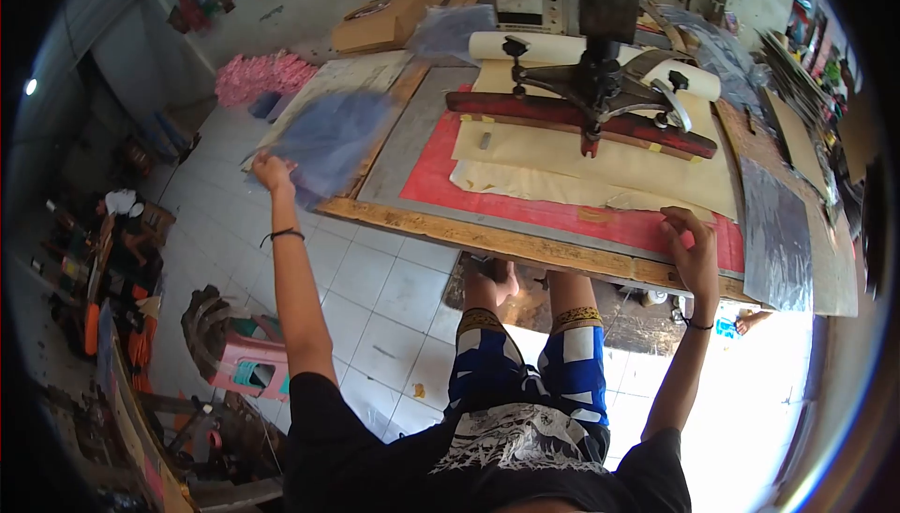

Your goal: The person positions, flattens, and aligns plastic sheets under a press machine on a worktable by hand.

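My left hand is closed on the near left corner of a bluish clear plastic sheet, which is blurred and hangs over the table's left side. My right hand is over the near right part of the red surface, thumb and fingers bent toward each other; whether anything thin is between them is too small to tell. Beyond it, cream paper covers part of the red surface. A long red bar on a dark metal clamp arm spans the paper.
The wooden front edge of the table runs before my legs. At the right are dark plastic sheets and boards. A cardboard box and pink pile stand back left. A pink stool is on the tiled floor.
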Tool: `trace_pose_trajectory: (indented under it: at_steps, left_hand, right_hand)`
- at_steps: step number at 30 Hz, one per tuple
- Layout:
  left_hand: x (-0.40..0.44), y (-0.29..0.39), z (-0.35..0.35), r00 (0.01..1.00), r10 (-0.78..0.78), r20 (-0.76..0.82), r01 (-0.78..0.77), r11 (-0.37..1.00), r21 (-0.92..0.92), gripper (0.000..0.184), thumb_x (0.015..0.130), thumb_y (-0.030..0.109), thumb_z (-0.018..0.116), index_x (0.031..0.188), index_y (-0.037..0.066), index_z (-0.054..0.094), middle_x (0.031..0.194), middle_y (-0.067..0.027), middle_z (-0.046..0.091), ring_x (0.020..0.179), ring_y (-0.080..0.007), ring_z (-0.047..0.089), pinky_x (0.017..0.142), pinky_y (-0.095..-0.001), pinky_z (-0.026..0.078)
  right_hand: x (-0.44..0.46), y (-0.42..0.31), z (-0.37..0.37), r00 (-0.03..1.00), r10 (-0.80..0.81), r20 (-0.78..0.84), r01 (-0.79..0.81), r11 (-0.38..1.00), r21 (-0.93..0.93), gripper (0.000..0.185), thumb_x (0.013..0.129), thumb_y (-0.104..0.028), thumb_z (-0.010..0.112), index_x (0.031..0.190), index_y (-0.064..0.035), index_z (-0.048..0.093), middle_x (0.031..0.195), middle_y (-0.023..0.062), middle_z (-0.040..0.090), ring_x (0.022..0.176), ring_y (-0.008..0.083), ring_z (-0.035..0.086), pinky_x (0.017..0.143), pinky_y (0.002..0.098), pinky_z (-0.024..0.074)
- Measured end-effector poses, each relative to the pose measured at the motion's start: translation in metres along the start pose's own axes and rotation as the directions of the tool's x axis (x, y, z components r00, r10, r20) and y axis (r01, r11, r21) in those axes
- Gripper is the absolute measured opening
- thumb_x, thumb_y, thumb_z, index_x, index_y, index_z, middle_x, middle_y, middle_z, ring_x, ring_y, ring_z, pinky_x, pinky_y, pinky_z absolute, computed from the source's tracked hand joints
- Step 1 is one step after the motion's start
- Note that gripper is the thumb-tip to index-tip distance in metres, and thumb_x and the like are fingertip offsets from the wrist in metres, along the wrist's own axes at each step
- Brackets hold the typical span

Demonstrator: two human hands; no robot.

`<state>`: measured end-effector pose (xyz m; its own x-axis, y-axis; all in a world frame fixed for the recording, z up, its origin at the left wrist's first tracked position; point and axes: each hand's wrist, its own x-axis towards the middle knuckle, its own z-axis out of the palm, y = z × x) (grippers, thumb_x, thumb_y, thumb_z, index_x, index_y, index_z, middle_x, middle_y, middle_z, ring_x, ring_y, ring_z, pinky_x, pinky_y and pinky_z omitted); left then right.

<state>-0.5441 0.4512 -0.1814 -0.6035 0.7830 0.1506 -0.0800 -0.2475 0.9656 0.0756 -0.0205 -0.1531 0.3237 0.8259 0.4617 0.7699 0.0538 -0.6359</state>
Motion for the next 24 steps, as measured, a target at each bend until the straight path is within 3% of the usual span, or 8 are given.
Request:
trace_pose_trajectory:
  at_steps: [3, 4, 5, 7, 9, 12, 18, 24]
  left_hand:
    - [-0.03, 0.026, 0.004, 1.0, 0.026, -0.006, -0.025, 0.996, 0.082, 0.059, 0.102, 0.018, 0.057, 0.151, -0.008, 0.035, 0.112, -0.0243, 0.059, 0.08, -0.033, 0.064, 0.071, -0.0488, 0.063]
    - [0.028, -0.021, -0.009, 0.902, 0.432, 0.01, -0.392, 0.807, 0.442, 0.07, 0.099, 0.023, 0.063, 0.152, -0.01, 0.032, 0.117, -0.0266, 0.058, 0.094, -0.038, 0.06, 0.086, -0.0573, 0.055]
    - [0.084, -0.065, -0.021, 0.646, 0.763, 0.025, -0.488, 0.388, 0.782, 0.082, 0.095, 0.029, 0.07, 0.153, -0.012, 0.028, 0.123, -0.0289, 0.056, 0.109, -0.043, 0.057, 0.101, -0.0659, 0.047]
    - [0.024, -0.022, -0.012, 0.774, 0.63, -0.061, -0.447, 0.612, 0.653, 0.09, 0.09, 0.041, 0.075, 0.155, -0.006, 0.034, 0.138, -0.0306, 0.048, 0.131, -0.0462, 0.04, 0.111, -0.0691, 0.029]
    - [-0.029, 0.013, 0.008, 0.897, 0.44, -0.041, -0.201, 0.488, 0.849, 0.086, 0.09, 0.045, 0.073, 0.156, 0.003, 0.039, 0.149, -0.0265, 0.038, 0.136, -0.0449, 0.035, 0.108, -0.0659, 0.032]
    - [-0.071, 0.009, 0.023, 0.868, 0.475, 0.149, -0.327, 0.321, 0.889, 0.081, 0.091, 0.051, 0.071, 0.157, 0.013, 0.042, 0.155, -0.0251, 0.031, 0.14, -0.0449, 0.032, 0.11, -0.0657, 0.029]
    - [-0.081, -0.005, 0.032, 0.948, 0.265, 0.177, -0.248, 0.263, 0.932, 0.066, 0.093, 0.058, 0.066, 0.151, 0.029, 0.051, 0.162, -0.0254, 0.025, 0.15, -0.0448, 0.02, 0.11, -0.0719, 0.024]
    - [-0.114, 0.029, 0.021, 0.913, 0.381, 0.147, -0.258, 0.262, 0.93, 0.056, 0.095, 0.052, 0.068, 0.144, 0.026, 0.058, 0.161, -0.0222, 0.03, 0.148, -0.0433, 0.026, 0.11, -0.0729, 0.025]
  right_hand:
    - [-0.017, 0.004, -0.034, 0.974, -0.037, -0.222, 0.012, 0.993, -0.115, 0.019, 0.094, -0.004, 0.068, 0.113, -0.0015, 0.072, 0.098, 0.0124, 0.076, 0.09, 0.0213, 0.07, 0.085, 0.0347, 0.0536]
    - [-0.023, 0.014, -0.05, 0.957, 0.009, -0.288, -0.052, 0.989, -0.142, 0.02, 0.095, -0.007, 0.068, 0.114, -0.003, 0.072, 0.107, 0.0127, 0.076, 0.097, 0.0268, 0.071, 0.09, 0.037, 0.0534]
    - [-0.028, 0.027, -0.068, 0.938, 0.019, -0.347, -0.112, 0.962, -0.249, 0.023, 0.096, -0.009, 0.069, 0.118, -0.004, 0.071, 0.115, 0.0133, 0.074, 0.106, 0.0292, 0.069, 0.095, 0.0387, 0.0516]
    - [-0.038, 0.04, -0.093, 0.913, 0.027, -0.407, -0.22, 0.873, -0.436, 0.031, 0.096, -0.016, 0.07, 0.125, -0.0063, 0.069, 0.129, 0.0138, 0.069, 0.123, 0.0323, 0.062, 0.105, 0.0426, 0.0465]
    - [-0.05, 0.068, -0.107, 0.918, 0.138, -0.373, -0.338, 0.765, -0.548, 0.045, 0.095, -0.031, 0.071, 0.133, -0.0088, 0.065, 0.143, 0.0132, 0.06, 0.136, 0.034, 0.052, 0.113, 0.0488, 0.0374]
    - [-0.058, 0.078, -0.105, 0.918, 0.183, -0.353, -0.382, 0.653, -0.654, 0.048, 0.094, -0.037, 0.07, 0.133, -0.0083, 0.065, 0.143, 0.0129, 0.061, 0.136, 0.0334, 0.053, 0.115, 0.0499, 0.0332]
    - [-0.05, 0.08, -0.122, 0.925, 0.242, -0.294, -0.374, 0.722, -0.582, 0.039, 0.093, -0.027, 0.074, 0.124, -0.0029, 0.072, 0.135, 0.0159, 0.066, 0.124, 0.0365, 0.062, 0.107, 0.0438, 0.0479]
    - [-0.006, 0.098, -0.174, 0.824, 0.556, 0.109, -0.401, 0.707, -0.583, 0.032, 0.094, -0.031, 0.071, 0.119, -0.0133, 0.078, 0.12, 0.014, 0.074, 0.111, 0.0334, 0.07, 0.099, 0.0429, 0.0531]
